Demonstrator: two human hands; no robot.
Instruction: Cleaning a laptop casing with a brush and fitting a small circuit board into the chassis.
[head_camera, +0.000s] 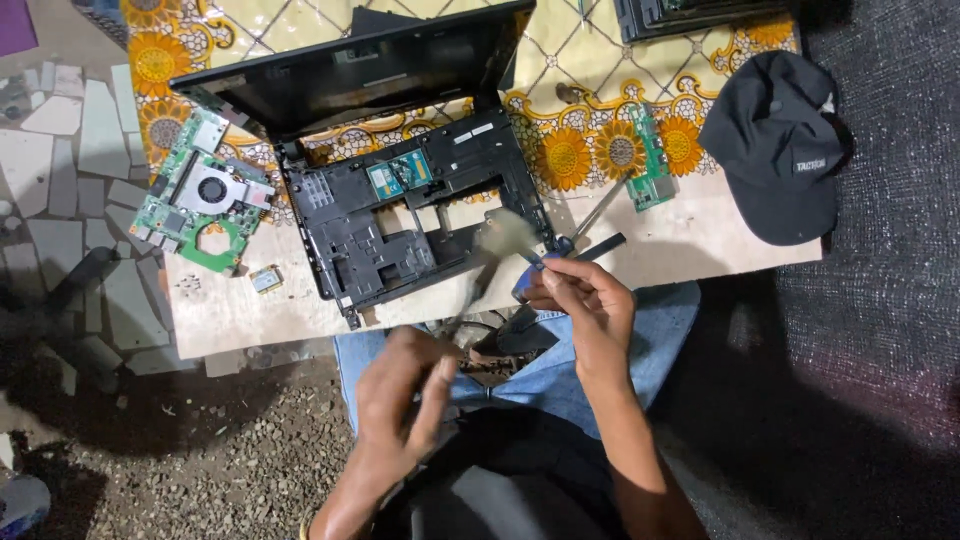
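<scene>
— What is the right hand (585, 300) doing?

— It is closed around the handle of a small brush (510, 240), whose pale bristles blur over the front edge of the opened laptop base (400, 215). The base lies on the table (230, 315), its black screen (350, 75) tilted back behind it.

— And the left hand (400, 395)?

— Lower down, over the lap in blue jeans, apart from the table. Its fingers are loosely curled and blurred; I cannot tell whether it holds anything.

— What lies around the laptop?

— A green motherboard (200, 195) with a round fan sits left of the base, with a small flat chip-like part (265, 279) near it. To the right, a screwdriver (598, 212) rests just beside the brush, a narrow green circuit board (650, 160) lies farther right, and a black cap (780, 145) sits at the table's right end. A sunflower-patterned cloth (580, 150) covers the far part of the table.
</scene>
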